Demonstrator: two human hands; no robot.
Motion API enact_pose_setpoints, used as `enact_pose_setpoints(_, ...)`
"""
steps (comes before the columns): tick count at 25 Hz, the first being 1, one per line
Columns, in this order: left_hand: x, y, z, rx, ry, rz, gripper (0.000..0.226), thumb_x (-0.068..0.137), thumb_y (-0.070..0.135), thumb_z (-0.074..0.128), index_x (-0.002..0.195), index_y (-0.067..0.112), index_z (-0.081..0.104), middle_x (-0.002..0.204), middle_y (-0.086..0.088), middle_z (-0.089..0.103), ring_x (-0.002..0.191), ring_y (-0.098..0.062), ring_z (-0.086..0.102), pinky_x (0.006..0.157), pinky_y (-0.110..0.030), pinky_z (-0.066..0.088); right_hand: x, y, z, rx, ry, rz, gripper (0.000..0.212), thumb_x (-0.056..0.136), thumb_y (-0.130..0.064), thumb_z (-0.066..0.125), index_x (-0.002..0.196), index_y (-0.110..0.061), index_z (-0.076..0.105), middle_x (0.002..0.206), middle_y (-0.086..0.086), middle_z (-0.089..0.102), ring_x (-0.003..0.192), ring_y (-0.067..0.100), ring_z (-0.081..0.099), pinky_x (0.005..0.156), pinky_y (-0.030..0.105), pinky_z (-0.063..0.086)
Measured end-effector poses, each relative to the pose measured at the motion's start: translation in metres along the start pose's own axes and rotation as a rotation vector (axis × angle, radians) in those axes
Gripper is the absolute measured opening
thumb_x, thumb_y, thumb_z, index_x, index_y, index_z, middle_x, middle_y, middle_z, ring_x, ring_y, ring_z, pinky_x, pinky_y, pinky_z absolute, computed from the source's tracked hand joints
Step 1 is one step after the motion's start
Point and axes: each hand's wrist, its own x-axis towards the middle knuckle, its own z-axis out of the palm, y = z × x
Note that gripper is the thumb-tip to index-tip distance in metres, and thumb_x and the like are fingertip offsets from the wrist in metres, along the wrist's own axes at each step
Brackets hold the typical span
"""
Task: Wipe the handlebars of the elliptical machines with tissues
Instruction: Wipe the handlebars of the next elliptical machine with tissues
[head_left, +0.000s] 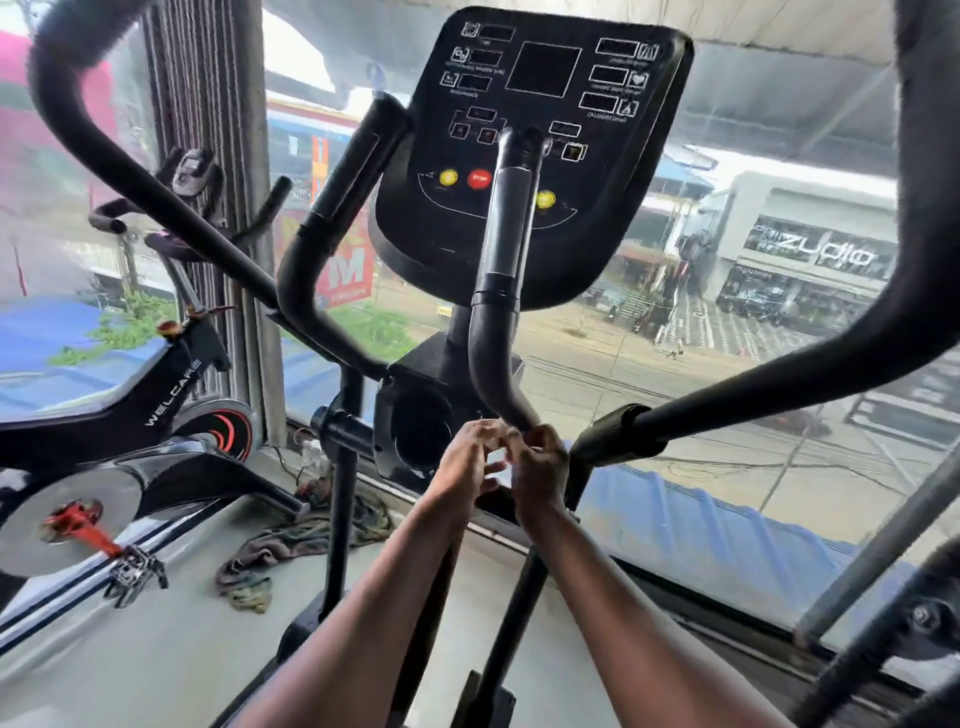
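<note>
I see both arms stretched forward, my left hand (470, 457) and right hand (540, 465) together, fingers curled around a white tissue (500, 464) just below the inner handlebar (496, 358).

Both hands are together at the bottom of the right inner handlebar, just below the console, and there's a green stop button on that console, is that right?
Not quite. The head view shows the stop button is red, not green. The rest holds: the left hand and right hand meet at the bottom of the right inner handlebar, below the console.
</note>
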Motion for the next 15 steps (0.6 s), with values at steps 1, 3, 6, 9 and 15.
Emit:
enact_pose_setpoints(1, -0.002, 0.003, -0.003, 0.084, -0.005, 0.068, 0.019, 0.095, 0.018, 0.048, 0.111, 0.017, 0.060, 0.094, 0.001, 0.066, 0.079, -0.015, 0.059, 0.068, -0.025, 0.046, 0.003, -0.001, 0.002, 0.052, -0.010, 0.028, 0.020, 0.078, -0.013, 0.066, 0.063, -0.021, 0.054, 0.062, 0.000, 0.062, 0.057, 0.016, 0.055, 0.054, 0.027, 0.044)
enact_pose_setpoints(3, -0.007, 0.013, -0.006, 0.089, 0.003, 0.294, 0.025, 0.093, 0.009, 0.050, 0.117, 0.011, 0.058, 0.095, 0.003, 0.065, 0.080, -0.007, 0.061, 0.070, -0.017, 0.047, 0.010, -0.004, 0.005, 0.086, 0.007, 0.114, 0.025, 0.075, 0.001, 0.059, 0.061, -0.019, 0.054, 0.055, -0.002, 0.057, 0.051, 0.015, 0.048, 0.046, 0.021, 0.037)
enact_pose_setpoints(6, -0.023, 0.033, -0.006, 0.127, -0.060, 0.539, 0.030, 0.084, -0.004, 0.050, 0.109, 0.008, 0.061, 0.090, 0.008, 0.069, 0.080, -0.001, 0.061, 0.072, -0.012, 0.045, 0.029, -0.005, 0.008, 0.154, 0.071, 0.329, 0.022, 0.071, 0.006, 0.054, 0.064, -0.015, 0.055, 0.066, 0.008, 0.065, 0.063, 0.022, 0.058, 0.059, 0.030, 0.050)
enact_pose_setpoints(9, -0.032, 0.037, -0.006, 0.213, -0.108, 0.587, 0.029, 0.081, 0.001, 0.054, 0.108, 0.009, 0.061, 0.087, 0.012, 0.069, 0.080, 0.002, 0.062, 0.072, -0.010, 0.045, 0.022, -0.016, 0.011, 0.094, 0.139, 0.235, 0.024, 0.064, 0.005, 0.055, 0.076, -0.015, 0.050, 0.083, 0.013, 0.065, 0.073, 0.026, 0.058, 0.067, 0.037, 0.049)
enact_pose_setpoints(15, -0.029, 0.037, -0.003, 0.316, -0.024, 0.651, 0.031, 0.081, -0.009, 0.057, 0.102, 0.013, 0.061, 0.078, 0.002, 0.068, 0.070, 0.004, 0.064, 0.067, -0.010, 0.047, 0.014, -0.014, -0.002, -0.145, 0.081, -0.120, 0.025, 0.075, 0.003, 0.052, 0.080, -0.020, 0.047, 0.087, 0.007, 0.059, 0.085, 0.026, 0.056, 0.072, 0.036, 0.043)
